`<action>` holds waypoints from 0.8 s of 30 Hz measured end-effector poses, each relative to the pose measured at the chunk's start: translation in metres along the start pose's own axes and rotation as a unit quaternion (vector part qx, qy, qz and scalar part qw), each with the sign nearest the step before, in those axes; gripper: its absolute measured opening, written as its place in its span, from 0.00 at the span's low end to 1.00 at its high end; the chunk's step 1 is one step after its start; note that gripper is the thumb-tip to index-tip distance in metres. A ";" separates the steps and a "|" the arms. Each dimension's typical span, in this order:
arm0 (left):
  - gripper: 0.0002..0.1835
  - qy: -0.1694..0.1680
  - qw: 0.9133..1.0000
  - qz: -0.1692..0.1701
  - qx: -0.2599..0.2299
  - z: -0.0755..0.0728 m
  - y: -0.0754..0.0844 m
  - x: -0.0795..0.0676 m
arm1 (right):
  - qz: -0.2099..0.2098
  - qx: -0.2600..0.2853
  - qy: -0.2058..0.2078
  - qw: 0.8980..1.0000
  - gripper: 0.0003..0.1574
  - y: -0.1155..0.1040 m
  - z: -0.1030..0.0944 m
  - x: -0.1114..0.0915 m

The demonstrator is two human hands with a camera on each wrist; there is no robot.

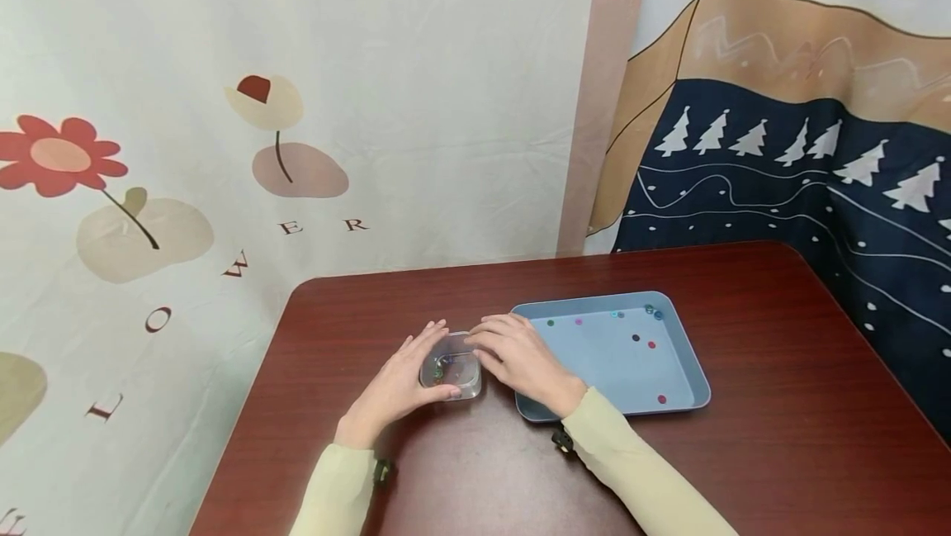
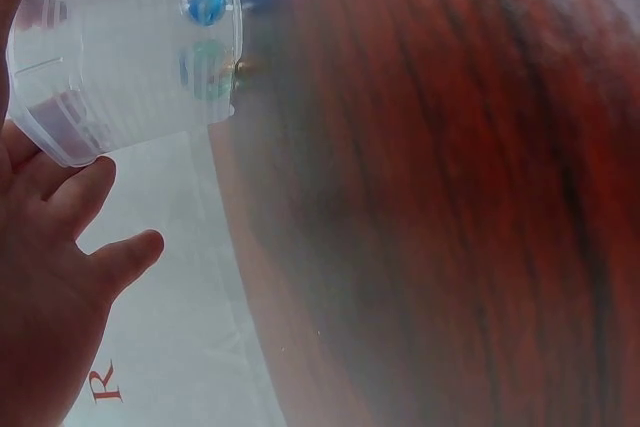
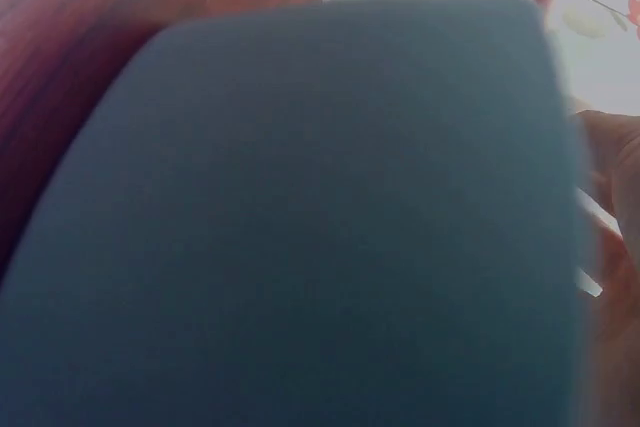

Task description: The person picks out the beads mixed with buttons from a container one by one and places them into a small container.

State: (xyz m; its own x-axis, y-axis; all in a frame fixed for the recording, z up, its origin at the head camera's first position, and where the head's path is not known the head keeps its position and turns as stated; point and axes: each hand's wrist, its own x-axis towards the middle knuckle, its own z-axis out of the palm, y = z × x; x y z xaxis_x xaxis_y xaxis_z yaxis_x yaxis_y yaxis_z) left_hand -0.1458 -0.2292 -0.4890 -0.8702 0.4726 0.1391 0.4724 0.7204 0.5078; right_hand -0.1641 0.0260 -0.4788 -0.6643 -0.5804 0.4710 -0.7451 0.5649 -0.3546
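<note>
A small clear plastic container point(image 1: 470, 388) stands on the table, with several colored beads point(image 1: 438, 370) inside. My left hand point(image 1: 394, 391) grips it from the left, thumb at the near side and fingers at the far side. Blue beads point(image 2: 207, 2) show through its wall in the left wrist view. My right hand point(image 1: 529, 361) reaches across the tray's left edge to the container's right rim, fingers bent downward. Whether anything lies between those fingertips is hidden. A blue-grey tray point(image 1: 609, 371) with several scattered beads lies beneath and right of that hand.
Loose beads in the tray include a red one point(image 1: 662, 399), a pink one point(image 1: 579, 321) and a bluish group point(image 1: 654, 311) in the far right corner. The dark red wooden table point(image 1: 461, 470) meets a printed curtain point(image 1: 446, 148) at its far edge.
</note>
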 end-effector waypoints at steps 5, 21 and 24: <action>0.54 0.002 1.000 -0.002 -0.002 0.001 -0.001 0.000 | 0.005 0.021 0.006 1.000 0.16 0.002 -0.014 -0.012; 0.55 -0.011 1.000 -0.017 -0.004 0.000 -0.002 0.000 | 0.077 0.013 0.048 0.996 0.25 0.031 -0.062 -0.063; 0.55 -0.011 1.000 -0.015 -0.001 0.001 -0.001 0.001 | 0.097 0.004 0.047 0.994 0.25 0.037 -0.071 -0.072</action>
State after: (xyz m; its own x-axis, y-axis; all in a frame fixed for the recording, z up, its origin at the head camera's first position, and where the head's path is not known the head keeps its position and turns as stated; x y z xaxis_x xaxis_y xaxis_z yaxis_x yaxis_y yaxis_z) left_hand -0.1469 -0.2297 -0.4901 -0.8804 0.4623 0.1057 0.4464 0.7326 0.5138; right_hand -0.1393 0.1301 -0.4683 -0.7867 -0.4033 0.4673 -0.6047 0.6556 -0.4523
